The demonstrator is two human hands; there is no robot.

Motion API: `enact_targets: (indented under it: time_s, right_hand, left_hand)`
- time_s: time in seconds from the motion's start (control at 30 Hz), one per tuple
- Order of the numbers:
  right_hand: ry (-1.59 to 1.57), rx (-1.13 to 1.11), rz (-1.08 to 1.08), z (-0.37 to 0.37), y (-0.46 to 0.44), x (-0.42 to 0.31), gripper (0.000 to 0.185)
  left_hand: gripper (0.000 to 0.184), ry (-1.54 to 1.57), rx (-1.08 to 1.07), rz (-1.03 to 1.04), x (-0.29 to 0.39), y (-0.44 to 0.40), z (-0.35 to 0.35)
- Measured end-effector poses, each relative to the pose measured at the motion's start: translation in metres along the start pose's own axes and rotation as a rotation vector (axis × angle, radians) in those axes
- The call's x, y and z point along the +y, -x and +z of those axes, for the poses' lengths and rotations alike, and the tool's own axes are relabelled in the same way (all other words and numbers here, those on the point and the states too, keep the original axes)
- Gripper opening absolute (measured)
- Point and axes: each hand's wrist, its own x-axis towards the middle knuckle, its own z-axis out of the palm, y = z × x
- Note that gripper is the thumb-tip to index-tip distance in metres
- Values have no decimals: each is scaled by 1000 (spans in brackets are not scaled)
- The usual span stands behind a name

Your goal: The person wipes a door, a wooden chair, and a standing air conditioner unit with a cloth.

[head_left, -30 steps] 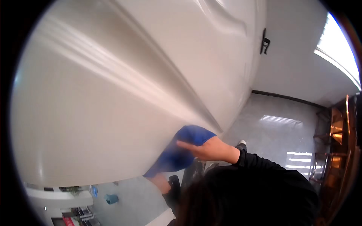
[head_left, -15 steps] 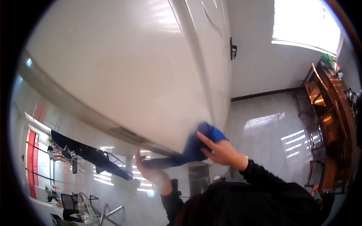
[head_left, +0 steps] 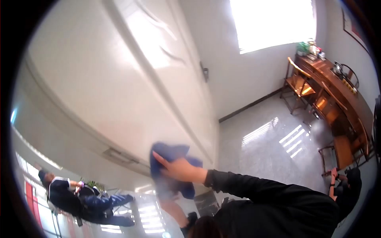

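Observation:
A blue cloth [head_left: 186,188] lies bunched against the lower part of a white door panel [head_left: 95,87], its top end touching the surface near the door's edge. My right hand [head_left: 180,169] is on the cloth, fingers pressed over it. Below, my left hand [head_left: 170,198] is close under the hanging part of the cloth. It is smeared by motion and partly covered, so its fingers do not show clearly. A metal latch plate [head_left: 119,154] is set in the door's edge, left of the cloth.
A dark wooden table [head_left: 333,75] with wooden chairs [head_left: 299,81] stands along the right wall, near a bright window [head_left: 276,23]. At lower left is a person in dark clothes [head_left: 87,200]. Another person [head_left: 347,192] is at lower right. Glossy grey floor [head_left: 258,154] lies between.
My view has turned to the right. My right hand and the cloth are further left in view, and the stretched cloth is now bunched. A person has come into view at lower left.

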Motion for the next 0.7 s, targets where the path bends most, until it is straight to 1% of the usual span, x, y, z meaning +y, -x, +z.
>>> enact_targets:
  time_s: [0.03,0.07,0.1,0.13,0.17,0.2,0.23,0.27,0.3,0.33,0.37,0.43,0.5,0.53,0.57,0.6,0.63,0.67,0.7]
  right_hand:
    - [16,-96,50,-2,29,14,63]
    - [-20,-194,209,1,61,32,61]
    - [-67,-293,374,6,99,59,60]
    - [-29,-504,538,16,152,105,52]
    - [-236,-117,526,45,235,157,41]
    - [-209,-273,724,33,297,184,33]
    - [-352,-230,886,37,379,217,27]
    - [-368,-299,1223,8,420,221,28]
    - [-860,3,1299,-20,470,213,28]
    - [-1248,183,1522,-58,496,197,28]
    - [-1381,229,1591,-90,513,192,31]
    - [-1409,331,1662,-147,542,176,43]
    - [-1325,457,1664,-189,557,162,51]
    - [-1338,514,1606,-203,556,156,59]
    - [-1313,549,1529,-213,556,152,61]
    - [-1290,586,1504,-214,572,159,64]
    - [-1408,660,1445,-231,553,146,62]
    - [-1415,670,1416,-245,534,137,65]
    - [-1416,660,1396,-246,538,142,68]
  left_hand:
    - [34,15,-104,-220,11,26,11]
    - [34,21,-134,-224,7,42,20]
    - [31,-140,-295,-279,-2,59,27]
    - [29,-311,-452,-332,-10,76,33]
    - [29,-327,-472,-342,-17,92,40]
    - [31,-501,-684,-293,-25,102,46]
    - [34,-669,-886,-229,-29,110,54]
    - [35,-655,-944,-241,-32,121,63]
    - [35,-637,-999,-250,-33,131,74]
    - [36,-598,-1031,-288,-28,139,85]
    - [37,-560,-1070,-332,-22,149,94]
    - [40,-536,-1147,-325,-20,164,112]
    - [42,-545,-1328,-341,-11,178,137]
    - [42,-499,-1354,-366,-17,186,147]
    - [45,-470,-1393,-330,-10,190,158]
    - [32,-491,-1472,-172,-22,195,167]
    - [27,-441,-1584,-6,-32,199,172]
    - [41,-396,-1570,855,-67,198,178]
    - [43,-472,-1690,771,-55,202,189]
